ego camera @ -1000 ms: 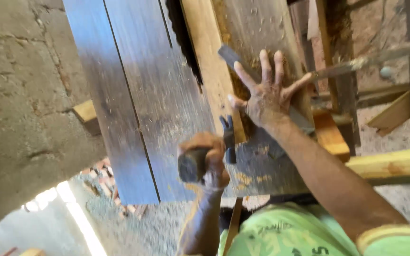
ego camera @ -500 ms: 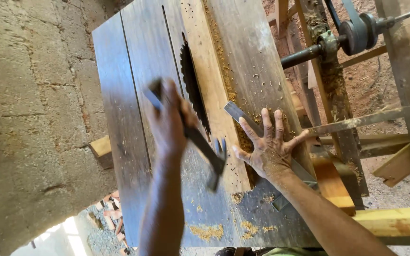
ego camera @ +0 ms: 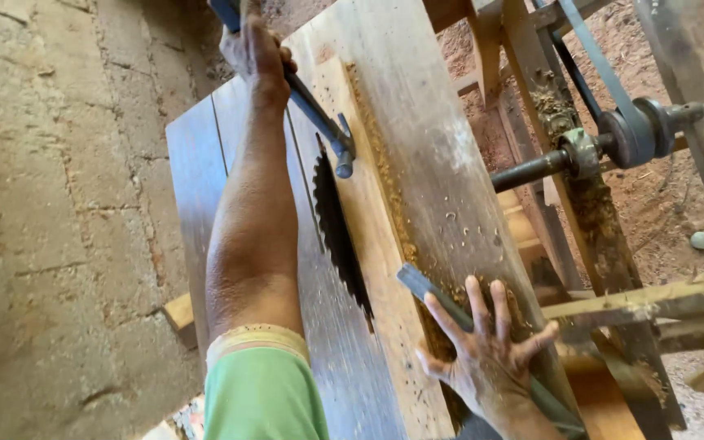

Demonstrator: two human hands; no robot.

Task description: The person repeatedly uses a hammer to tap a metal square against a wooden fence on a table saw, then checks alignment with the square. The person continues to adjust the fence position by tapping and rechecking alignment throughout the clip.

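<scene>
My left hand (ego camera: 256,49) is raised at the top of the view and grips the dark handle of a claw hammer (ego camera: 342,151), whose head hangs above the wooden saw table (ego camera: 425,122). A toothed circular saw blade (ego camera: 337,232) stands up through a slot in the table, just below the hammer head. My right hand (ego camera: 486,350) lies flat with fingers spread at the near end of the table. It presses on a grey flat metal bar (ego camera: 415,285) that lies among sawdust to the right of the blade.
A rough concrete wall (ego camera: 42,204) runs along the left. On the right, a steel shaft with a pulley (ego camera: 629,134) and a belt (ego camera: 596,57) sits in a timber frame over sawdust-strewn ground. A wood offcut (ego camera: 179,311) pokes out under the table's left edge.
My left hand has swung the hammer up from low near my body to high over the far end of the table. My right hand stays spread on the bar. The view has tilted upward.
</scene>
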